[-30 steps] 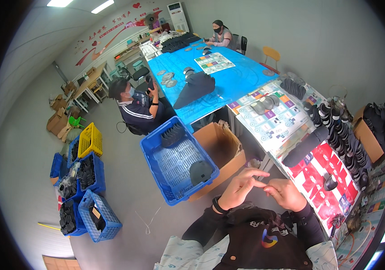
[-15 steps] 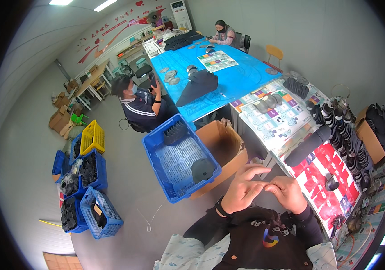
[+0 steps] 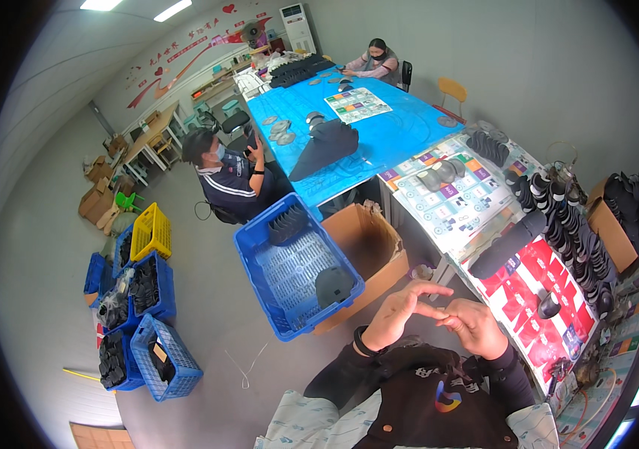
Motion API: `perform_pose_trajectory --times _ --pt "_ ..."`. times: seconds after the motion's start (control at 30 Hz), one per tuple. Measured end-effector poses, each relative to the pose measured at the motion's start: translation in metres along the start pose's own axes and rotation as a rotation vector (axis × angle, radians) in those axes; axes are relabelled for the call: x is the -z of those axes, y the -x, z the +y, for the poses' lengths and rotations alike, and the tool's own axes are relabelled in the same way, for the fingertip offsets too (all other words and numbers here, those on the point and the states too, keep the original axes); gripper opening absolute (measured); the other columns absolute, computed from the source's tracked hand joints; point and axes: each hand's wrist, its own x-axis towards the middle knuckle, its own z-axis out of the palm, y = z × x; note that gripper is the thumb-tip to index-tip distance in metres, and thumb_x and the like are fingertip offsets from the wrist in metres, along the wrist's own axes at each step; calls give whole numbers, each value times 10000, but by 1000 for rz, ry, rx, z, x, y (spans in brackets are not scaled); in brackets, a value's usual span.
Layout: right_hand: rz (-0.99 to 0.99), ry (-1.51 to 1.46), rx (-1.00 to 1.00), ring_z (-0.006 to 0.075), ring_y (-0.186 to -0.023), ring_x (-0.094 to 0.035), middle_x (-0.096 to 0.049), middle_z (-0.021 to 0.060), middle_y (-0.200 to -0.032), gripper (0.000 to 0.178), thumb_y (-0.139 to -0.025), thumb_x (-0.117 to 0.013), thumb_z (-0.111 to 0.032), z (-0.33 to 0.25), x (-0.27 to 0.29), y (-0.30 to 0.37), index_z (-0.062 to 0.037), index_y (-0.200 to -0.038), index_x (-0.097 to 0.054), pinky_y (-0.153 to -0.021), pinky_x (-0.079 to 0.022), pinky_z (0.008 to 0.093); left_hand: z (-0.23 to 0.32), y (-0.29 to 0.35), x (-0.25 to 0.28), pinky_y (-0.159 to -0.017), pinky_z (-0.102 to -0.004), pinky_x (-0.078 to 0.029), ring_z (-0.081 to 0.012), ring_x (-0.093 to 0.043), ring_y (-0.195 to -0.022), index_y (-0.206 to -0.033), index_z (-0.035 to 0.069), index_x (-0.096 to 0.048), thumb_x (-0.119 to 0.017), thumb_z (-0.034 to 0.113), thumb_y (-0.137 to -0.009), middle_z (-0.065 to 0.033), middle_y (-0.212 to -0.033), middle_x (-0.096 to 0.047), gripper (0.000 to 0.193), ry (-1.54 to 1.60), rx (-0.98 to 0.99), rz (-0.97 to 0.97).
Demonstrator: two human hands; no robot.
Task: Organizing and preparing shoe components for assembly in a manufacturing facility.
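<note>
In front of my apron, my left hand [image 3: 395, 317] has its fingers stretched out and apart, pointing right. My right hand [image 3: 478, 329] is closed, thumb and fingers pinched together at the tips of my left hand's lower fingers. Whether anything small is between them cannot be made out. Just left of my hands stands a blue plastic crate [image 3: 263, 258], holding a stack of dark curved pieces [image 3: 288, 226] and a single dark rounded piece [image 3: 333, 286]. A dark padded roll [image 3: 508, 245] lies on the table to the right of my hands.
A cardboard box [image 3: 383, 288] stands beside the crate. The right-hand table carries red sheets [image 3: 540, 288], a dark rounded piece [image 3: 550, 304] and rows of black pieces [image 3: 570, 224]. Two people sit at the blue table [image 3: 390, 138]. Several crates [image 3: 167, 355] line the floor at left.
My left hand's fingers have straightened a little, and the right hand's pinch has shifted slightly downward. At the far end, the seated person leans more to the right.
</note>
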Motion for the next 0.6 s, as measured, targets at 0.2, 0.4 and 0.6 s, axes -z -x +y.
perform_pose_trajectory --times 0.2,0.4,0.6 --pt "21 88 -88 350 -719 -653 -665 134 -796 175 -905 -792 -170 3 0 -6 -13 -917 -715 -662 -519 421 6 -1 -4 -1145 -462 -373 -319 -535 -1299 -1078 67 -836 -421 391 -1128 -99 -1394 -653 530 -512 -183 82" --pt "10 89 75 363 -733 -650 -664 132 -809 161 -937 -753 -153 3 -1 -11 -4 -906 -699 -671 -523 430 5 -2 4 -1164 -448 -361 -309 -542 -1313 -1061 31 -838 -319 428 -1154 -129 -1390 -652 660 -180 -132 27" --pt "-35 49 162 355 -772 -660 -668 133 -861 116 -944 -733 -102 3 1 -14 5 -926 -692 -692 -529 424 -5 1 7 -1187 -440 -347 -293 -530 -1357 -1023 -30 -824 -200 493 -1162 -155 -1407 -637 826 85 45 -15"
